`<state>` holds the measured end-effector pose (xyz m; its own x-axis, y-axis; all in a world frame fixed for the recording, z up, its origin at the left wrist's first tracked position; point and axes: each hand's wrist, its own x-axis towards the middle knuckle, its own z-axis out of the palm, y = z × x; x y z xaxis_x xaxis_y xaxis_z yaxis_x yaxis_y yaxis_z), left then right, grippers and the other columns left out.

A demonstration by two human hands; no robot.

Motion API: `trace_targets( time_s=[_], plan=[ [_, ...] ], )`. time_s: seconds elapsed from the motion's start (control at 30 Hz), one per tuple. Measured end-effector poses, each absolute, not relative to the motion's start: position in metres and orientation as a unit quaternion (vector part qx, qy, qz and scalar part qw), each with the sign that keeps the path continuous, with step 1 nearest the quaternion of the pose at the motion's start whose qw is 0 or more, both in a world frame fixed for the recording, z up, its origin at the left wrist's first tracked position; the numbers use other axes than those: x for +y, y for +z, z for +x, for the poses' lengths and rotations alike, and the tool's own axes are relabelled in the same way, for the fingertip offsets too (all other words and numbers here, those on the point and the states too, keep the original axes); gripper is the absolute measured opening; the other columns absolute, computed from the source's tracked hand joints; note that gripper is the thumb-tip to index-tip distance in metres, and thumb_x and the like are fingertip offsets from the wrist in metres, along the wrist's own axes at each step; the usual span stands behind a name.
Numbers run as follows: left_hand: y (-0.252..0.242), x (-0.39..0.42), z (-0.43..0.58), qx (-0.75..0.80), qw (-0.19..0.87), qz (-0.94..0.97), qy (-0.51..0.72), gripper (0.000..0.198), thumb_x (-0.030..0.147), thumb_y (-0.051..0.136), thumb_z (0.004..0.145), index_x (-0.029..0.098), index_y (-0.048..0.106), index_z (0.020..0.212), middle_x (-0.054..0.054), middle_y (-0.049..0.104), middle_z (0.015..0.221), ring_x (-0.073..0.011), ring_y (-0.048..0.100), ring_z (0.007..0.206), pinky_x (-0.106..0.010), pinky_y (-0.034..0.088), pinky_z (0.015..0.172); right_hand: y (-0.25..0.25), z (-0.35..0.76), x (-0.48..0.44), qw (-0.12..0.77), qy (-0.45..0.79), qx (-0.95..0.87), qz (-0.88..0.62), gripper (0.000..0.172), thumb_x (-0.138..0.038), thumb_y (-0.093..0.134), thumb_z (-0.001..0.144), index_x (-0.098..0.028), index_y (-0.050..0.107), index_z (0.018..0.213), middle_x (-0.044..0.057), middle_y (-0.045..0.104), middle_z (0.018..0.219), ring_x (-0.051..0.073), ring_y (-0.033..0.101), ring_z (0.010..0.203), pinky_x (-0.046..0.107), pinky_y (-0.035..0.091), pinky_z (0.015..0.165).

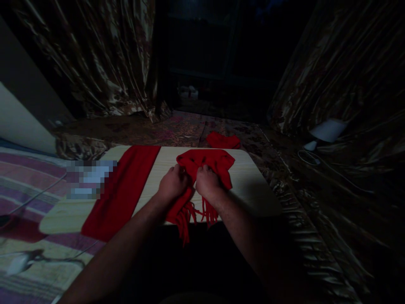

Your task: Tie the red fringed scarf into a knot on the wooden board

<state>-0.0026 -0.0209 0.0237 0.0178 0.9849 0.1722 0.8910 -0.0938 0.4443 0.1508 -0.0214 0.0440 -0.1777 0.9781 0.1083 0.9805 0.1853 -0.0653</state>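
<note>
A bunched red fringed scarf point(209, 162) lies on a light wooden table point(249, 181), its tassels hanging over the near edge. My left hand point(172, 183) and my right hand point(207, 181) rest side by side on it, both with fingers curled into the cloth, gripping it. A second red scarf point(123, 190) lies flat and stretched out on the left part of the table, running from the far edge to the near edge.
A small red cloth point(223, 140) lies on the floor beyond the table. Shiny patterned curtains point(104, 63) hang left and right. A striped bedcover point(25, 177) is at left, a white object point(329, 128) with a cable at right.
</note>
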Motion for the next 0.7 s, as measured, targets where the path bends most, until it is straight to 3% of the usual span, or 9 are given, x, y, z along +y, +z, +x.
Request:
trace_targets(
  time_s=[0.13,0.3,0.47,0.57,0.63,0.7],
  plan=[
    [0.029,-0.035,0.011,0.598,-0.003,0.778,0.192,0.032,0.044,0.052,0.092,0.018,0.069,0.101,-0.016,0.067,0.109,-0.0307,0.059,0.112,-0.038,0.046,0.096,0.047,0.164,-0.017,0.117,0.014,-0.738,-0.664,0.032,-0.016,0.054,0.087,-0.010,0.064,0.117,0.022,0.068,0.116,0.030,0.068,0.101,0.036,0.053,0.082],
    [0.033,-0.036,0.032,0.591,-0.024,0.801,0.093,0.052,0.057,0.056,0.087,0.013,0.069,0.110,-0.020,0.066,0.112,-0.0361,0.059,0.109,-0.047,0.046,0.091,0.054,0.177,-0.010,0.204,0.007,-0.703,-0.681,0.027,-0.022,0.052,0.091,-0.017,0.062,0.115,0.015,0.070,0.115,0.027,0.068,0.102,0.035,0.051,0.086],
    [0.035,-0.009,0.048,0.626,-0.008,0.776,0.070,0.046,0.040,0.046,0.093,0.008,0.064,0.120,-0.024,0.067,0.112,-0.0366,0.064,0.104,-0.050,0.044,0.092,0.056,0.181,-0.008,0.198,0.012,-0.708,-0.678,0.027,-0.021,0.052,0.090,-0.017,0.062,0.115,0.013,0.071,0.115,0.025,0.067,0.105,0.032,0.050,0.089],
    [0.037,0.007,0.048,0.630,-0.003,0.772,0.083,0.042,0.034,0.049,0.091,0.007,0.067,0.118,-0.026,0.066,0.120,-0.0395,0.060,0.113,-0.050,0.044,0.094,0.056,0.181,-0.010,0.188,0.015,-0.710,-0.679,0.029,-0.021,0.052,0.090,-0.018,0.062,0.117,0.013,0.071,0.116,0.024,0.068,0.105,0.031,0.050,0.088],
    [0.039,0.015,0.045,0.629,0.048,0.766,0.123,0.040,0.034,0.056,0.086,0.008,0.069,0.114,-0.026,0.065,0.124,-0.0406,0.058,0.119,-0.049,0.044,0.097,0.055,0.182,-0.011,0.189,0.016,-0.706,-0.682,0.029,-0.021,0.053,0.090,-0.018,0.062,0.118,0.013,0.071,0.116,0.024,0.068,0.105,0.031,0.050,0.088],
    [0.043,0.020,0.042,0.635,0.217,0.708,0.222,0.032,0.031,0.061,0.082,0.011,0.072,0.104,-0.022,0.069,0.117,-0.0370,0.060,0.116,-0.044,0.046,0.096,0.054,0.183,-0.010,0.199,0.017,-0.697,-0.689,0.029,-0.022,0.053,0.090,-0.017,0.062,0.117,0.014,0.071,0.116,0.024,0.068,0.105,0.031,0.050,0.089]
  ],
)
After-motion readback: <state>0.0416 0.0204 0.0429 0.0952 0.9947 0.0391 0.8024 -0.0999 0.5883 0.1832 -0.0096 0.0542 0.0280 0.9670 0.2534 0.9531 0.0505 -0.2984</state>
